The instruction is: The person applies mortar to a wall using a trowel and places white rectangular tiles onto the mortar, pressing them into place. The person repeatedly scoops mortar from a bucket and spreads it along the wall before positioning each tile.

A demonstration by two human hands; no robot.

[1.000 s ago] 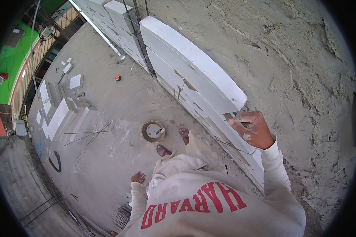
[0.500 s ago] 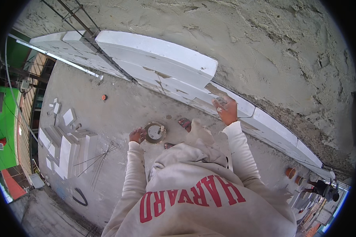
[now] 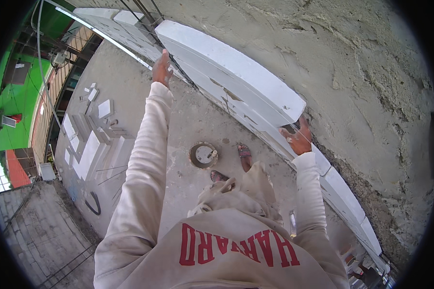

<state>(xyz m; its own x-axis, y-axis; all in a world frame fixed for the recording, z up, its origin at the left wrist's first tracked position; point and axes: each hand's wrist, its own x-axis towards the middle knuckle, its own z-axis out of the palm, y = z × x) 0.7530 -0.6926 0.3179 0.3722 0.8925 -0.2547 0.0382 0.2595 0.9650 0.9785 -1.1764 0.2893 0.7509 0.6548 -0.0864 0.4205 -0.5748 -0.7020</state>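
A long white block [image 3: 231, 67] lies as the top piece on a low wall of white blocks [image 3: 345, 190], beside a rough plastered wall. My left hand [image 3: 162, 71] is raised near the block's left end, next to upright steel bars [image 3: 147, 12]; its fingers stretch upward and hold nothing. At the block's right end is my right hand [image 3: 300, 138], thumb and fingers spread apart around the corner. It appears to touch the end face, though the fingertips are partly hidden. On the floor stands a round bucket [image 3: 203, 155] with grey material and a tool in it.
Rough grey plaster [image 3: 352, 72] rises close behind the block wall. Stacked white blocks [image 3: 91, 151] and smaller pieces lie on the floor at left, with thin rods and a dark curved hose [image 3: 93, 204] nearby. My sandalled feet [image 3: 244, 154] are beside the bucket.
My left hand has risen from beside the bucket to the block's left end. My right hand has shifted from the gap right of the block to its end. The view has tilted.
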